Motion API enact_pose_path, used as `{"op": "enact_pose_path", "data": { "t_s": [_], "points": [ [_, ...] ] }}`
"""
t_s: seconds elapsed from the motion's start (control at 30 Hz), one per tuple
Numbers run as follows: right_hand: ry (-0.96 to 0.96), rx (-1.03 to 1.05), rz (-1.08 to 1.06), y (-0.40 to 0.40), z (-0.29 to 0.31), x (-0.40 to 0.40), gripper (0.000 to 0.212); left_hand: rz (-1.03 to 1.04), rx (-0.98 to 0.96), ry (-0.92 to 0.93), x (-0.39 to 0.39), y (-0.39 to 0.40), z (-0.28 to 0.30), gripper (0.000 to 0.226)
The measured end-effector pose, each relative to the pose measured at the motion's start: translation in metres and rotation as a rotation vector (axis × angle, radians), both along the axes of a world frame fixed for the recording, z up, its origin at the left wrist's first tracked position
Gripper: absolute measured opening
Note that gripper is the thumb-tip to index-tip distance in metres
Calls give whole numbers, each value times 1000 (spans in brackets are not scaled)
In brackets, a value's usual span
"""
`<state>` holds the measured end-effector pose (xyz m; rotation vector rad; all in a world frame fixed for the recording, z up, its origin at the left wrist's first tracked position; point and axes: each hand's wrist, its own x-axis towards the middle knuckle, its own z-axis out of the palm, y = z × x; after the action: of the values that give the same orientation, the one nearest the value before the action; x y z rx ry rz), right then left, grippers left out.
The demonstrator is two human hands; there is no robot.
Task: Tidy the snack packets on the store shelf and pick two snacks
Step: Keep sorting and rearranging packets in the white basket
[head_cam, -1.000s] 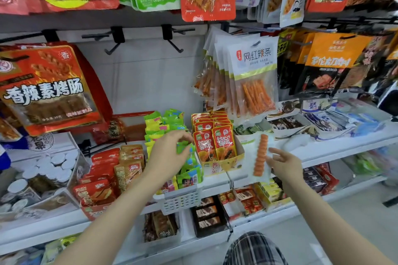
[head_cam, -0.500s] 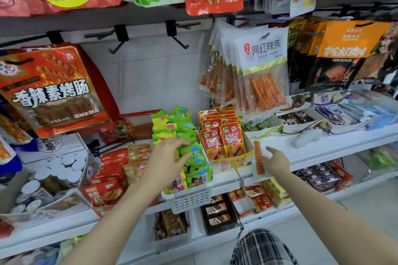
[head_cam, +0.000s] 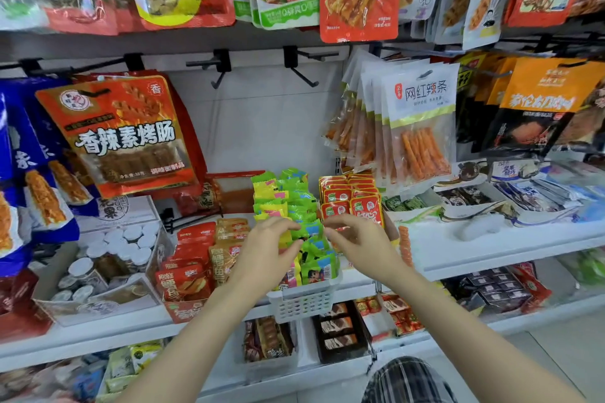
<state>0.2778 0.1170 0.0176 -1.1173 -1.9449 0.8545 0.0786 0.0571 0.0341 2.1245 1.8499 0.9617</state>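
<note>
Green packets stand in rows inside a white basket on the middle shelf; the basket's slotted front overhangs the shelf's front edge. The left hand is over the basket's left side, fingers curled onto the tops of the green packets, seemingly pinching one. The right hand is at the basket's right side, fingers curled toward the same packets; whether it grips one cannot be told.

Just right of the basket, red packets fill a yellow box, touching the basket's side. A clear packet of orange sticks lies at the shelf edge, right of the right wrist and apart from it. Left of the basket, red-and-orange packets fill a carton, with no gap to the basket. Further left is a box of white-capped jars.

Open shelf surface lies right of the orange sticks. Above the basket the back wall is bare under two free hooks, between a hanging red bag and white bags.
</note>
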Motion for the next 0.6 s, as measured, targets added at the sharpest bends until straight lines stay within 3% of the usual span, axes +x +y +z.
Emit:
{"op": "enact_pose_path", "data": {
  "t_s": [0.1,0.27,0.37,0.5,0.6],
  "points": [
    [47,-35,-2,-4,-8,1,19,-53,8,47,-6,-2,0,27],
    [77,-193,50,-11,-13,-2,46,-99,-145,116,-8,5,-1,59],
    [74,-222,36,-13,-13,-3,55,-108,-217,130,-4,9,-3,67],
    [110,-279,-21,-6,-11,0,38,-98,-195,55,-7,6,-10,61],
    [-7,-106,-105,10,-2,-3,28,-130,-184,126,-10,3,-17,55]
  ]
}}
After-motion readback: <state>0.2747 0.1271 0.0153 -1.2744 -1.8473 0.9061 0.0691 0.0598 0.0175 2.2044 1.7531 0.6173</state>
